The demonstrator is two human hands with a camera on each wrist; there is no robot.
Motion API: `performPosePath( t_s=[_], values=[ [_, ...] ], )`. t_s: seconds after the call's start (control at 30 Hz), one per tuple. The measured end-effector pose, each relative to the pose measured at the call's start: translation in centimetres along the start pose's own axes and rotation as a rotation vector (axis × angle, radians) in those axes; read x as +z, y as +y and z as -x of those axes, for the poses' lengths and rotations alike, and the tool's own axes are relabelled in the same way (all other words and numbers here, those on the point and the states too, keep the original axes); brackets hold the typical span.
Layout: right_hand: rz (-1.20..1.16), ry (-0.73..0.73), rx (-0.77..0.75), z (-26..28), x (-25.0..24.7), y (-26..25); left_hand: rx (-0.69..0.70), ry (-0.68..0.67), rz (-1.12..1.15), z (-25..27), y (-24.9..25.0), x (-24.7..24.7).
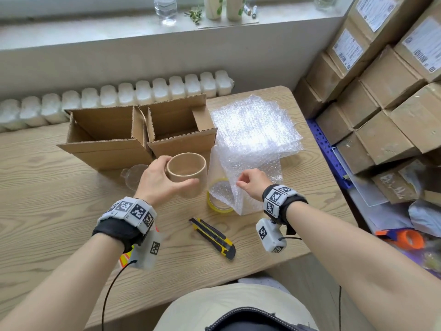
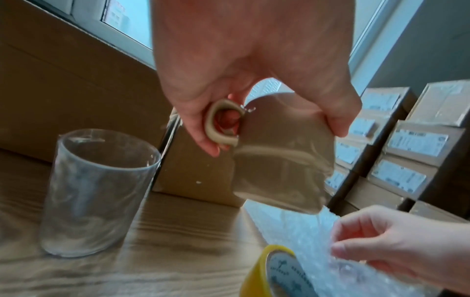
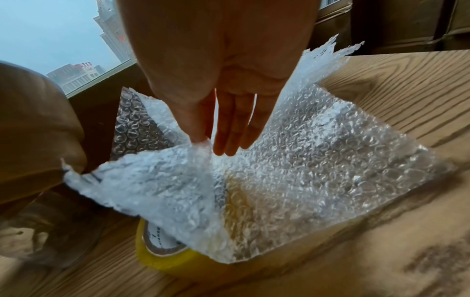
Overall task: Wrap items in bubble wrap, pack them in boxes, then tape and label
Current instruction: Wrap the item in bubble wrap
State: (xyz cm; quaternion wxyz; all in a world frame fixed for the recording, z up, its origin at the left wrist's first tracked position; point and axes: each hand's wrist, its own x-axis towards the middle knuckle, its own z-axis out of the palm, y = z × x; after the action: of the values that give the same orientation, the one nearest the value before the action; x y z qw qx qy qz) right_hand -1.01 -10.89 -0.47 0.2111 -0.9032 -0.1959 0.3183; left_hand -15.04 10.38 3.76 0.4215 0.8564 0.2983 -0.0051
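Two hands engaged: left hand [image 1: 159, 180] grips rigid, breakable mug [image 1: 187, 172] by handle and wall above table [image 1: 59, 199]; right hand [image 1: 250, 181] pinches light, limp bubble wrap [image 1: 250, 149] edge beside it.

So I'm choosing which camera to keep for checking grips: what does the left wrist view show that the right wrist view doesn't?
Only the left wrist view shows the left hand gripping the mug by its handle, and the clear glass standing on the table. Only the right wrist view shows the right hand pinching the bubble wrap sheet by an edge from above. Both show that sheet draped over the yellow tape roll.
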Motion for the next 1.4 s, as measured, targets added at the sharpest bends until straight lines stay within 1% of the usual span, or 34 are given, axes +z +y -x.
performPosePath(
  t_s=[0.07, 0.23, 0.4, 0.57, 0.73, 0.8, 0.9, 1.0, 1.07, 1.17, 1.23, 1.3, 1.4],
  values=[
    [-0.031, 0.014, 0.000, 0.0, -0.2, -0.1, -0.035, -0.046, 0.054, 0.0, 0.8, -0.2],
    [-0.146, 0.056, -0.054, 0.4, -1.5, -0.6, -0.105, -0.152, 0.069, -0.3, 2.4, 1.3],
    [-0.312, 0.029, -0.094, 0.7, -3.2, -0.5, -0.169, -0.196, 0.134, -0.7, 3.4, 3.3],
    [-0.410, 0.007, -0.150, 1.1, -4.5, -0.2, -0.269, -0.187, 0.162, -1.5, 4.8, 4.5],
    [-0.693, -0.050, -0.147, 2.0, -5.4, -0.2, -0.344, -0.189, 0.113, -2.1, 5.8, 5.6],
    [-0.761, -0.083, -0.154, 2.2, -5.8, -0.1, -0.383, -0.179, 0.106, -2.3, 5.9, 5.9],
    [-0.817, -0.164, -0.147, 2.2, -5.9, -0.2, -0.404, -0.179, 0.130, -2.5, 6.5, 6.1],
    [-0.867, -0.165, -0.153, 2.2, -5.7, -0.6, -0.408, -0.166, 0.186, -2.5, 7.1, 6.3],
    [-0.887, -0.126, -0.173, 1.9, -5.4, -0.6, -0.414, -0.145, 0.237, -2.5, 7.3, 6.6],
    [-0.805, -0.044, -0.145, 1.4, -5.0, -0.4, -0.416, -0.121, 0.316, -2.5, 7.3, 6.9],
    [-0.788, -0.058, -0.111, 1.3, -4.9, -0.5, -0.418, -0.119, 0.353, -2.5, 7.0, 6.9],
    [-0.729, -0.094, -0.106, 1.3, -4.8, -0.6, -0.423, -0.145, 0.416, -2.6, 6.6, 6.9],
    [-0.633, -0.107, -0.077, 1.2, -4.6, -0.5, -0.432, -0.197, 0.543, -2.6, 6.0, 6.8]
  ],
)
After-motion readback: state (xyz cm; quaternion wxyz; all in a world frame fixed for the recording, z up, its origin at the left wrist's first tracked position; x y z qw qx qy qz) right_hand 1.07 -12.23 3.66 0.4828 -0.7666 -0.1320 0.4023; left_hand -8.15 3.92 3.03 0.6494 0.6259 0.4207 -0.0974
